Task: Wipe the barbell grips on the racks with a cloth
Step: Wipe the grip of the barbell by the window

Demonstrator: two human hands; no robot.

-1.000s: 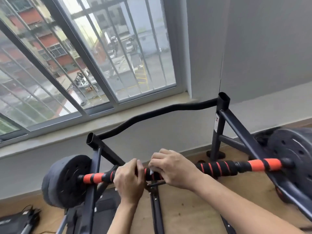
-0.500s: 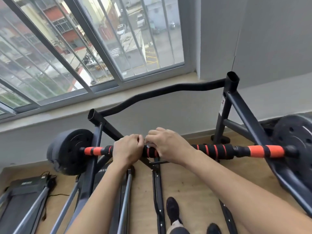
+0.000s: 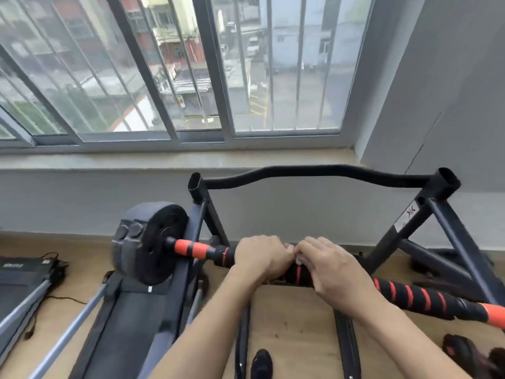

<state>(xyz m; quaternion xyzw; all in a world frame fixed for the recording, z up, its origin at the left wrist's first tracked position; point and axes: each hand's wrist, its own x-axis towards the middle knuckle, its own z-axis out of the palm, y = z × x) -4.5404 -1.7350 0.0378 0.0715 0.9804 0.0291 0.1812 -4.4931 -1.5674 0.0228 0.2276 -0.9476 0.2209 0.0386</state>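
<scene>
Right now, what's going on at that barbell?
A person has both hands on the middle of the barbell, which lies across the rack. The left hand is curled over the bar. The right hand sits close beside it, with a scrap of pale cloth showing between them. The striped grip toward the right and the orange sleeve by the plate are uncovered.

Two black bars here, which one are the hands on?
The straight red-striped black barbell, nearer the camera. The left hand and right hand both grip its middle. The curved plain black bar atop the rack behind is untouched.
</scene>
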